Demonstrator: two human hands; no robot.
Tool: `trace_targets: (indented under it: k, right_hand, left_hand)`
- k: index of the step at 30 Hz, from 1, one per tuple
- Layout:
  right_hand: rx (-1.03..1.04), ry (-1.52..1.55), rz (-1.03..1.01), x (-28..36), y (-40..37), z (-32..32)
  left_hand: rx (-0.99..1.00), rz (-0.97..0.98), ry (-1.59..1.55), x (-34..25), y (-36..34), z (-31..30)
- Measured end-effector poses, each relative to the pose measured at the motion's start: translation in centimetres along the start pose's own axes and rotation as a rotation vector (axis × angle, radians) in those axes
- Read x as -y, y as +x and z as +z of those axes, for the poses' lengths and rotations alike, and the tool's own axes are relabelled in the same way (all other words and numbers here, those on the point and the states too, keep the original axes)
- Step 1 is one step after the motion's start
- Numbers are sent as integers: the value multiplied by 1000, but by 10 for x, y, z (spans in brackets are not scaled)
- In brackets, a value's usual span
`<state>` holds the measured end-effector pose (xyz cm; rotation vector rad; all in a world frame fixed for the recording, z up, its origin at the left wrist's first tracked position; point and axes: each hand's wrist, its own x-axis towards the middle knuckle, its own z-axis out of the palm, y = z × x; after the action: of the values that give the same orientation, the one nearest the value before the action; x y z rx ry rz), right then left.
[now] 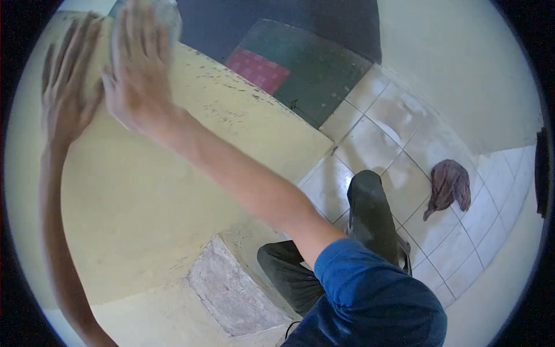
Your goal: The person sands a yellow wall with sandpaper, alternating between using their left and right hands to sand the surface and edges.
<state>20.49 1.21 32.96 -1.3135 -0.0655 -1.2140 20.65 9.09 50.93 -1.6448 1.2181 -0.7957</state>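
My left hand [70, 84] lies flat with its fingers stretched out against the upper part of a pale yellow wall [133, 191]. Close to its right is my right hand [140, 72], also flat with fingers extended and slightly blurred. Behind the right fingers, a pale grey-blue thing [173, 23] shows at the wall's top edge; its kind cannot be made out. Dark chipped marks run along that edge near my right wrist.
Dark green panel [312, 63] with a pink checked patch [257, 70] lies beyond the wall's edge. A crumpled brown cloth [448, 186] rests on the white tiled floor [376, 141]. Below the yellow wall is a rough grey block [234, 289], beside my legs [370, 208].
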Motion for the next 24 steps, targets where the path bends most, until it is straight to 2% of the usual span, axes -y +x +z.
trace_targets:
  k: [1,3,5,6,7,8,10,11,12,14,15,17,19,20,22,23,24]
  right_hand:
    - [-19,-2,-48,10,21,11]
    - [-4,-39,-117,13,28,13]
    - [-7,-32,-158,-41,-17,0]
    - [-40,14,-174,-75,-52,-6]
    - [-41,-159,-39,-95,-85,-24]
    - [-13,-158,107,-109,-119,-46]
    - [-78,-285,392,-100,-143,-60]
    - [-91,-195,434,-103,-143,-53]
    - [-104,-103,484,-77,-116,-45]
    - [-109,-187,146,-64,-83,-6]
    - [-5,-42,18,-34,-53,4]
    - [78,-89,-120,27,-2,17]
    - [113,-112,-242,15,-3,9]
    - [124,-120,-314,8,0,4]
    - [-22,-80,-256,-70,-53,2]
    - [-1,-179,-122,-97,-87,-21]
    - [-57,-70,35,-117,-121,-45]
  left_hand:
    - [-43,-9,-14,1,-1,2]
    - [-1,-41,-34,4,-4,-1]
    - [32,-86,-22,-4,3,-8]
    - [-40,-87,-51,-5,3,-7]
    - [3,-100,-35,-5,2,-11]
    - [43,-117,-19,-7,3,-14]
    - [66,-135,-20,-9,2,-16]
    - [19,-114,-41,-9,3,-16]
    - [-23,-90,-64,-8,3,-16]
    - [-63,-69,-98,-6,-1,-13]
    - [-68,-71,-104,-4,-1,-10]
    - [2,-154,-74,-9,0,-18]
    - [155,-287,5,-19,6,-38]
    - [74,-253,122,-21,3,-30]
    - [103,-302,49,-25,7,-40]
    - [127,-319,9,-29,7,-44]
    - [135,-319,25,-31,7,-45]
